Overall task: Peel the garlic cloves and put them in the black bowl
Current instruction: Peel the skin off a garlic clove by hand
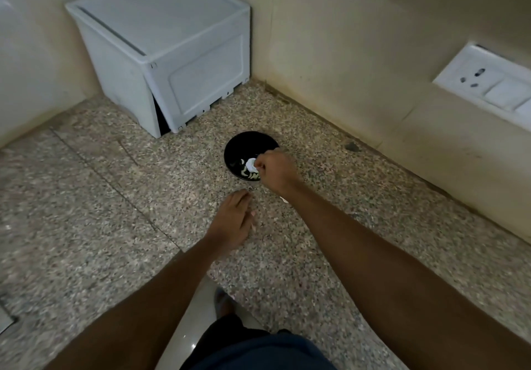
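On the speckled grey-brown granite counter (120, 191) a shallow round black bowl (244, 142) sits a little past centre, toward the corner where the cream tiled walls meet. The right hand (274, 170) hangs over the bowl's rim at about four o'clock, its fingers curled into a loose fist that pinches a small white garlic clove (250, 164) at the fingertips; it looks held over the bowl's hollow so that it would fall among the pale peeled cloves (249, 175) already lying in the near half of the bowl, which suggests the task is partly done and this is the dropping step. The left hand (234, 220) lies low over the counter at six o'clock from the bowl, fingers fairly straight and pointing toward it, holding nothing that can be made out; it seems parked there, close to the working spot. Just beside its fingertips, and again under the right wrist, small pale scraps (254, 226) lie on the stone, probably shed garlic skin, though they are too small to be sure. At eleven o'clock from the bowl a white lidded plastic storage box (161, 53) stands in the corner, well apart. A white switch and socket plate (494, 82) is set in the wall at two o'clock.
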